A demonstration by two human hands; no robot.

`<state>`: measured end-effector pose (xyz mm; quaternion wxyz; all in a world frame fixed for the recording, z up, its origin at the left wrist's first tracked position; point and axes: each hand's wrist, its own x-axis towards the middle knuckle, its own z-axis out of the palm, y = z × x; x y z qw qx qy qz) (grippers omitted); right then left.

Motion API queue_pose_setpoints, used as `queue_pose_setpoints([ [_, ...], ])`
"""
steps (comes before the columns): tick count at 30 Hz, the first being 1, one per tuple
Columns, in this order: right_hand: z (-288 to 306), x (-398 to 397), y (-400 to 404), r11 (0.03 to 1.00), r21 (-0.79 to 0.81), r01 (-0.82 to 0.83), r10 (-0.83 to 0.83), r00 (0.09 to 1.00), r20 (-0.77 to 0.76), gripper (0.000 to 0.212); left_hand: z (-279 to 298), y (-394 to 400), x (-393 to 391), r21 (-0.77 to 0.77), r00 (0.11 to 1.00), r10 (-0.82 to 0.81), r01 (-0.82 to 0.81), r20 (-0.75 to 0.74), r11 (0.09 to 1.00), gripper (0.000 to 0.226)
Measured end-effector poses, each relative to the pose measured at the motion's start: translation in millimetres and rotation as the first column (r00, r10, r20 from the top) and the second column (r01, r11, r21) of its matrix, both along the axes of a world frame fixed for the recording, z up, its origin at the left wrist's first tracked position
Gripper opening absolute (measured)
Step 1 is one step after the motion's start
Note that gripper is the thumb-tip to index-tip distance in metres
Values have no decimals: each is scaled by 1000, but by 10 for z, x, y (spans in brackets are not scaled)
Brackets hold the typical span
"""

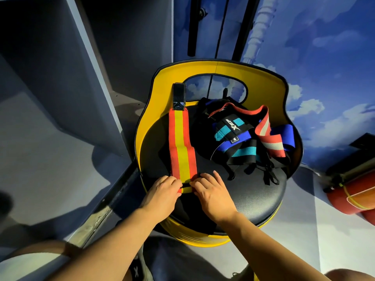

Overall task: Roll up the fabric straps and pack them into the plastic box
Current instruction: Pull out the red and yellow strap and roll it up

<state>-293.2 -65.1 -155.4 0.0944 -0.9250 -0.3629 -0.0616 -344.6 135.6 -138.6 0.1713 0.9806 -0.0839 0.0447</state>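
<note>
An orange and yellow strap [181, 142] lies stretched out on the black seat [253, 199] of a yellow chair, its black hook-and-loop end [179, 96] up against the backrest. The near end is folded into a small roll. My left hand [162, 193] pinches the roll's left side and my right hand [211, 191] pinches its right side. A tangled pile of straps [243, 136] in black, teal, blue and red-white lies on the seat to the right. No plastic box shows in view.
The yellow backrest [223, 67] curves round the seat's far side. Grey cabinet panels [60, 78] stand at left. A red cylinder [353, 195] lies on the floor at right. A blue sky-painted wall [324, 57] is behind.
</note>
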Motion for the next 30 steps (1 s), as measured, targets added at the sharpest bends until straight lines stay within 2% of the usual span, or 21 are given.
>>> queue_pose_setpoints([
  [3,41,-26,26,1000,6,13,-13,1000,-25,33,-2,-14,-29,25,1000,9,-9,-5,1000,28],
  [10,45,71,96,991,22,134,-129,979,-159,32,26,-2,64,-134,985,145,-156,-89,979,29],
  [12,41,132,112,984,54,171,-159,971,-178,26,43,1,121,-193,977,186,-203,-102,960,23],
  [15,21,157,145,972,136,194,-179,978,-109,17,82,-7,142,-257,968,239,-250,-75,934,6],
  [18,7,128,111,973,182,144,-135,989,-60,22,73,0,127,-272,966,253,-257,-50,927,12],
  [20,-9,92,52,985,141,98,-88,993,-74,32,56,19,99,-278,970,238,-244,-56,929,15],
  [22,-14,68,21,990,88,109,-100,989,-105,44,40,27,70,-276,971,216,-236,-101,932,27],
  [25,21,81,56,986,53,160,-154,984,-93,42,38,23,64,-251,959,231,-268,-168,930,39],
  [30,110,25,90,986,49,158,-149,978,-149,40,67,26,20,-208,959,231,-263,-163,942,40],
])
